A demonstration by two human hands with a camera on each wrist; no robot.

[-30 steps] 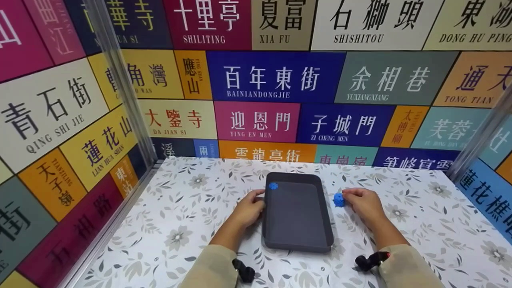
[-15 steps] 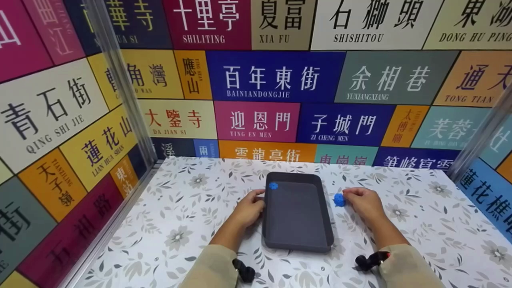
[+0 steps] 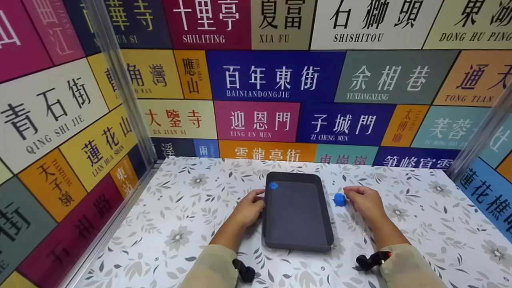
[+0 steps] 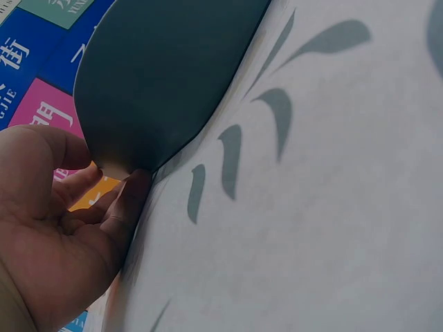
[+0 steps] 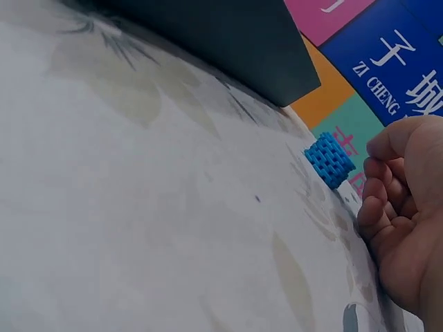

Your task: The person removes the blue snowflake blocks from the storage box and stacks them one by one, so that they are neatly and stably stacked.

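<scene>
The dark grey rectangular tray (image 3: 298,212) lies on the table in front of the person. My left hand (image 3: 249,210) grips its left side; in the left wrist view, thumb and fingers meet at the tray's corner. Inside the tray, at the far left corner, sits a small blue flower-shaped piece (image 3: 273,185). Right of the tray stands a stack of blue toothed pieces (image 5: 330,160), upright on the cloth. Just beside it is my right hand (image 3: 364,202), fingers loosely curled with nothing in them. A small gap shows between its fingertips and the stack.
A white cloth (image 3: 180,236) with grey leaves and flowers covers the table. Colourful sign panels (image 3: 276,76) form walls behind and at the sides, with metal posts at the corners. Black wrist cameras (image 3: 245,272) are worn at both sleeves.
My right fingertips, at the blue stack before, have drawn slightly away from it, and the stack stays standing. The left hand and the tray have not moved.
</scene>
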